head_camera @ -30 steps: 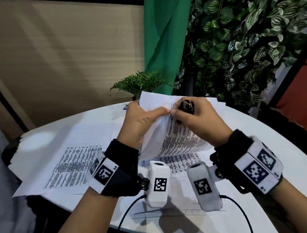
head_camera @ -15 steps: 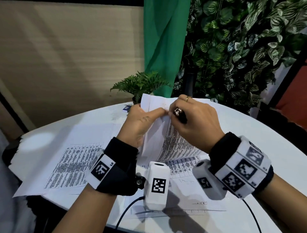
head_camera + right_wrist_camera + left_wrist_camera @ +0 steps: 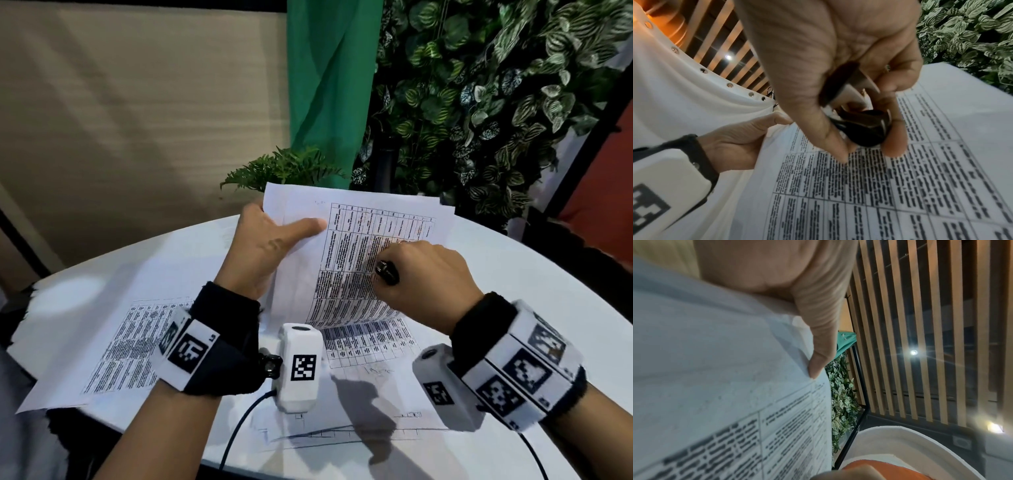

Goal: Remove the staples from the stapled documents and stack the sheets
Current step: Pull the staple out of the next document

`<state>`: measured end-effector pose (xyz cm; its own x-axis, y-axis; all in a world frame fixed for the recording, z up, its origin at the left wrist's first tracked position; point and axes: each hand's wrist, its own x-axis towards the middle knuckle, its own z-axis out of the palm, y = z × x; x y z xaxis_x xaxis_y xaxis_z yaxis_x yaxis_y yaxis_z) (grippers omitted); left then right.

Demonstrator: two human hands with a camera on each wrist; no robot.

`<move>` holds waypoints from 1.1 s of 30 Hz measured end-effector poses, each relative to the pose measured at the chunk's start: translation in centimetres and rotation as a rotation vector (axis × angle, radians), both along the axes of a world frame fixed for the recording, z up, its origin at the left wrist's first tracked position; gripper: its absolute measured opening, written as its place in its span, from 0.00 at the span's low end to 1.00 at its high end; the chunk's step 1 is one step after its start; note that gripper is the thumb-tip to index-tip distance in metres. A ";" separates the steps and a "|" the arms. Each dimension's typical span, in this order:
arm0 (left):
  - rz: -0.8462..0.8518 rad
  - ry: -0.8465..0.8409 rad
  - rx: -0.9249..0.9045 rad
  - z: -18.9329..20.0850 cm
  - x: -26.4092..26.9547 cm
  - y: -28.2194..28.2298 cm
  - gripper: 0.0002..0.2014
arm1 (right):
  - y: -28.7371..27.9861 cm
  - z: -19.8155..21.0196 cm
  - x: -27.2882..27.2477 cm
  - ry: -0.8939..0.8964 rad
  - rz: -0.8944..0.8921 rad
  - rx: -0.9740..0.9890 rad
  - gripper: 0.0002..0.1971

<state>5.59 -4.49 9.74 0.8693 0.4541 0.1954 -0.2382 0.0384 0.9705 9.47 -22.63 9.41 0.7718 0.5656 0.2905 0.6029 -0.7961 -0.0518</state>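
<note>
My left hand (image 3: 270,246) pinches the left edge of a printed sheet (image 3: 356,260) and holds it tilted up off the table, thumb (image 3: 818,344) on its front. The sheet's table of text fills the right wrist view (image 3: 879,186). My right hand (image 3: 421,274) is curled round a black staple remover (image 3: 387,272) and rests over the middle of the lifted sheet; the remover (image 3: 861,129) sits between thumb and fingers. More printed sheets (image 3: 370,339) lie flat under the lifted one.
A single printed sheet (image 3: 116,346) lies flat at the left of the round white table (image 3: 513,274). A small potted fern (image 3: 284,168) stands at the table's far edge, with a green curtain and a leafy wall behind.
My right hand left the sheet's top corner and dropped to its middle with the staple remover. The left hand lifted the sheet and spread it wider open.
</note>
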 end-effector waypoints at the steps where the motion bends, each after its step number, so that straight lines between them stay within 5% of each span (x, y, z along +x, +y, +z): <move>1: -0.012 -0.007 0.008 -0.1 -0.2 -0.1 0.24 | -0.1 -0.1 0.1 -0.004 -0.003 -0.003 0.07; 6: -0.038 -0.034 0.043 -0.5 -0.5 0.2 0.21 | -0.6 0.1 0.1 -0.003 0.002 -0.002 0.06; 11: -0.059 -0.073 0.044 -0.8 -0.9 0.1 0.23 | -0.5 2.5 0.3 -0.122 0.014 0.330 0.07; 14: -0.085 -0.117 0.027 -0.7 -1.1 0.0 0.25 | -0.5 3.7 1.1 -0.102 0.006 0.353 0.14; 18: -0.031 -0.182 0.044 -0.3 -1.4 0.2 0.26 | -0.5 4.6 1.6 -0.026 -0.012 0.343 0.06; 20: 0.111 -0.235 0.205 0.2 -1.6 0.6 0.30 | -0.5 4.9 1.4 -0.050 -0.011 0.337 0.05; 23: 0.228 -0.271 0.757 1.7 -1.6 0.9 0.36 | -0.3 5.4 0.9 -0.091 0.011 0.337 0.05; 26: 0.195 -0.064 1.098 3.9 -1.2 -0.2 0.27 | -0.3 5.7 0.4 -0.098 0.035 0.339 0.05; 29: 0.031 0.080 1.162 5.5 -0.5 -0.9 0.12 | -0.4 5.8 0.2 -0.105 0.046 0.361 0.05; 33: -0.171 0.135 1.059 5.8 -0.2 -1.2 0.07 | -0.6 5.3 0.8 -0.098 0.064 0.359 0.05</move>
